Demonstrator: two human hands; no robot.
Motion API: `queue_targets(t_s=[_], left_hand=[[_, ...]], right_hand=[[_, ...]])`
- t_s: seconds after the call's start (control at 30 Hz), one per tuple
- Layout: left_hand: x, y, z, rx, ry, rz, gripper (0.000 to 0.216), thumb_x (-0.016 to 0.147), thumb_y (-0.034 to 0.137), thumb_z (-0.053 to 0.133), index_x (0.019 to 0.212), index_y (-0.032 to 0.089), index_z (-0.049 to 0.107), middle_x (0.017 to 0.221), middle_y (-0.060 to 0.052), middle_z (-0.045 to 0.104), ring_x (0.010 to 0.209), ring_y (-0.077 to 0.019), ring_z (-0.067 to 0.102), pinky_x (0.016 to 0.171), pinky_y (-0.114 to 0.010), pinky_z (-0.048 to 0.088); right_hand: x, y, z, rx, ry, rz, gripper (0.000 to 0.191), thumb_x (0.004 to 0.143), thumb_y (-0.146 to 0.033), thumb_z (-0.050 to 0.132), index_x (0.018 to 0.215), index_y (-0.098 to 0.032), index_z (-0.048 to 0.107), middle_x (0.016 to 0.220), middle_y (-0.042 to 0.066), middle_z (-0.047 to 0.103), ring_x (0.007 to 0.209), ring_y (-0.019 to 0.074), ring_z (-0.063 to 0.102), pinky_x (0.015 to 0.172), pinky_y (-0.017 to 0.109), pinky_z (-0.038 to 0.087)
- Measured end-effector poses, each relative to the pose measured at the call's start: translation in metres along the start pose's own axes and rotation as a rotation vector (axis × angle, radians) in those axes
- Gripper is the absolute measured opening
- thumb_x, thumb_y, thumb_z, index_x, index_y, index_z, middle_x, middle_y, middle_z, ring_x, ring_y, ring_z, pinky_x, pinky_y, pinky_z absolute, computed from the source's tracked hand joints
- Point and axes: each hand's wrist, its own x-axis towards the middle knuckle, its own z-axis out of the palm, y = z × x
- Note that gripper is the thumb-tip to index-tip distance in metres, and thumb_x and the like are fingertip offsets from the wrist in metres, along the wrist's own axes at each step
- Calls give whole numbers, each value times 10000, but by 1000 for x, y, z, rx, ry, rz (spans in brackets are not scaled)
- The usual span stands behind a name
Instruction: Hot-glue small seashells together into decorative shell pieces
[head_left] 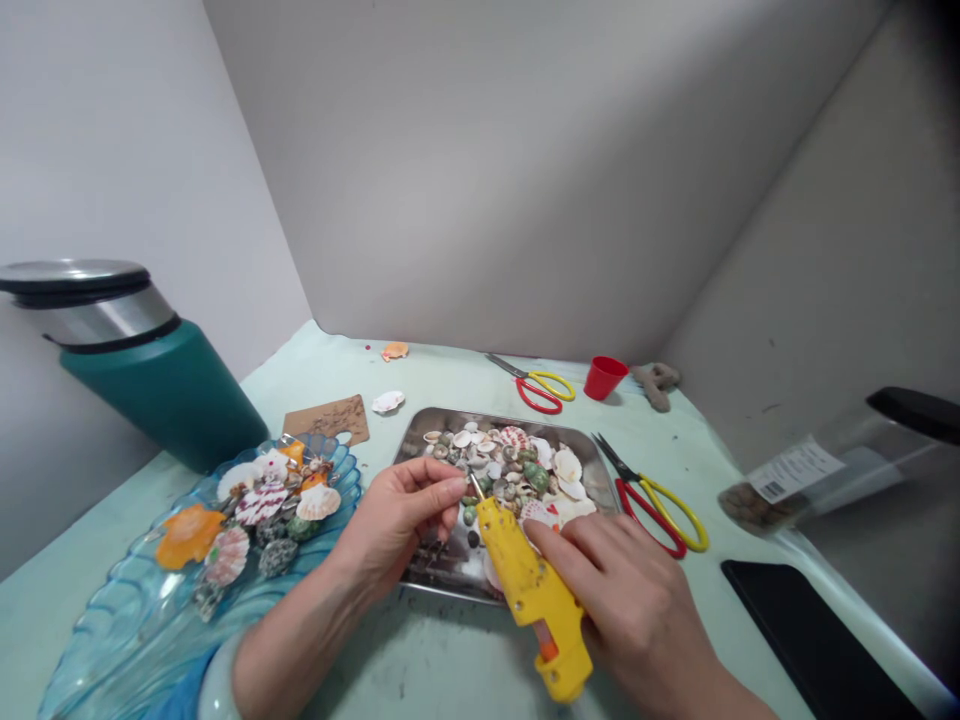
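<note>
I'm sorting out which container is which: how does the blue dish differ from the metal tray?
The blue dish is see-through, ribbed and curved; the metal tray is shiny and rectangular. The blue dish holds a cluster of large colourful fan shells; the metal tray holds many small mixed shells. The blue dish lies left of the left hand; the metal tray lies partly beneath it. Both hold shells on the pale green table.
</note>
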Motion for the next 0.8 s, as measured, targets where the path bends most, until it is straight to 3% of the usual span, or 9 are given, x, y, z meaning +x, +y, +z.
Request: queue_targets(t_s=[0.23, 0.8], left_hand=[[-1, 1, 1, -6, 1, 9, 163, 652, 241, 758, 698, 132, 646, 447, 41, 561, 390, -32, 444, 409, -135, 337], [-1, 3, 3, -5, 39, 2, 198, 629, 254, 772, 696, 125, 638, 449, 38, 560, 382, -37, 439, 396, -140, 355]], right_hand=[[0, 2, -1, -17, 0, 27, 360, 889, -362, 520, 1115, -103, 630, 765, 94, 596, 702, 224, 525, 625, 341, 349], [0, 2, -2, -16, 25, 24, 326, 868, -312, 543, 1102, -100, 626, 760, 85, 610, 696, 221, 549, 626, 338, 392]])
